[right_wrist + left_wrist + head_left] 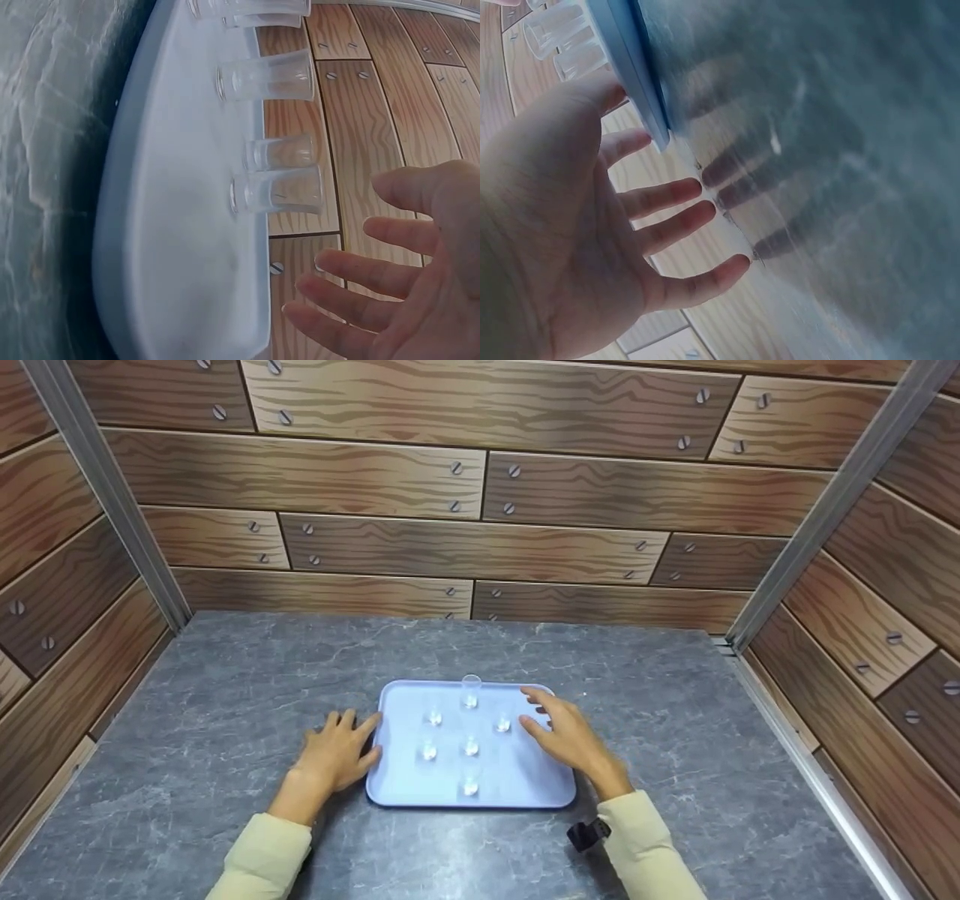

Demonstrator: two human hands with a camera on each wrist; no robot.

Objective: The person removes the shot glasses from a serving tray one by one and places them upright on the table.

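Observation:
A pale blue tray (525,781) lies on the table with several small clear shot glasses standing upright on it. My left hand (334,754) is at the tray's left edge, fingers spread, with thumb and index fingertip right at the rim. In the left wrist view the other fingertips reach down toward the tabletop beside the tray. Over the tray's right side hovers my right hand (568,735), fingers apart and holding nothing. Nearest to it is the right-hand shot glass (503,724). The right wrist view shows a gap between those fingers and the closest shot glass (277,191).
The grey marbled tabletop (285,660) surrounds the tray. Wood-patterned walls (390,540) close it in at the back and both sides, with metal posts (817,502) at the back corners. A black device (587,834) sits at the right sleeve.

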